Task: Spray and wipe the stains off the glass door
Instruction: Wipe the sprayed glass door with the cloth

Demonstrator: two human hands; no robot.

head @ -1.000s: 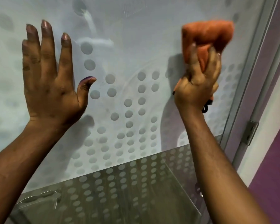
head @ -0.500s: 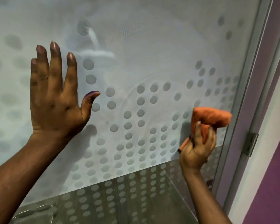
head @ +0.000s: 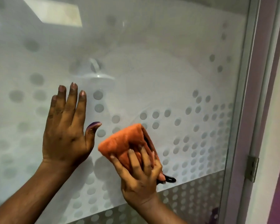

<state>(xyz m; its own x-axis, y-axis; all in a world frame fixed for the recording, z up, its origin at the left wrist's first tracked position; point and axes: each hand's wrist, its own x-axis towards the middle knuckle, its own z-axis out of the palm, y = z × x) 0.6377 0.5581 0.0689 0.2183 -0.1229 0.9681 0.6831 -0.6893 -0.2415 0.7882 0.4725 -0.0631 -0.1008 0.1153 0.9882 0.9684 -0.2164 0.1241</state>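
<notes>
1. Left hand (head: 66, 131) lies flat and spread on the door (head: 152, 70), grasping nothing.
2. Right hand (head: 141, 178), just beside it, grips a folded orange cloth (head: 128, 143) and presses it to the dotted frosted glass.
3. Black loop (head: 170, 179) pokes out by the right palm.
4. Hinge (head: 251, 168) sits on the frame at right.

this is looking like a home bathroom: a frosted glass door (head: 152, 62) patterned with dots is standing in a metal frame (head: 242, 94), and a shower head (head: 98, 73) is showing blurrily through it, with a hinge (head: 251, 168) alongside.
</notes>
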